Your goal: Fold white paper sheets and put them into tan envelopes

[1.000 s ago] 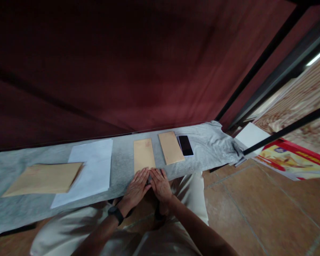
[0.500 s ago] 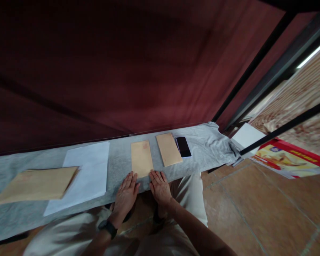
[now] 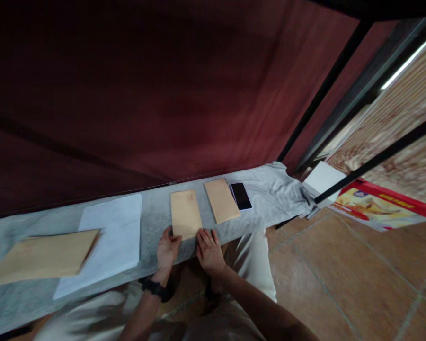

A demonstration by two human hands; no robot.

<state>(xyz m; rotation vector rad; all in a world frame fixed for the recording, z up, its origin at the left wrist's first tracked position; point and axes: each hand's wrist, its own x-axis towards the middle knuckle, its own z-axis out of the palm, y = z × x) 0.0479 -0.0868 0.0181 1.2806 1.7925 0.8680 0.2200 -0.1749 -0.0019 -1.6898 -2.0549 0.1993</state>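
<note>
A brown paper envelope (image 3: 185, 213) lies on the grey cloth in front of me. My left hand (image 3: 167, 247) is at its lower left corner, fingers curled and thumb closed on the edge. Flat at the lower right corner rests my right hand (image 3: 209, 250), fingers stretched out and touching the paper. To the right lies a second brown envelope (image 3: 222, 201), slightly tilted, and beside it a dark-screened phone (image 3: 241, 196).
A pile of brown envelopes (image 3: 46, 255) overlaps white paper sheets (image 3: 119, 232) on the left of the cloth-covered narrow table (image 3: 156, 213). A dark red panel (image 3: 145, 118) stands behind. Black bars and a red-yellow box (image 3: 379, 203) are at the right.
My left hand has gone from lying flat with fingers stretched to curled at the envelope's lower left corner. My right hand stays flat. The view has shifted slightly.
</note>
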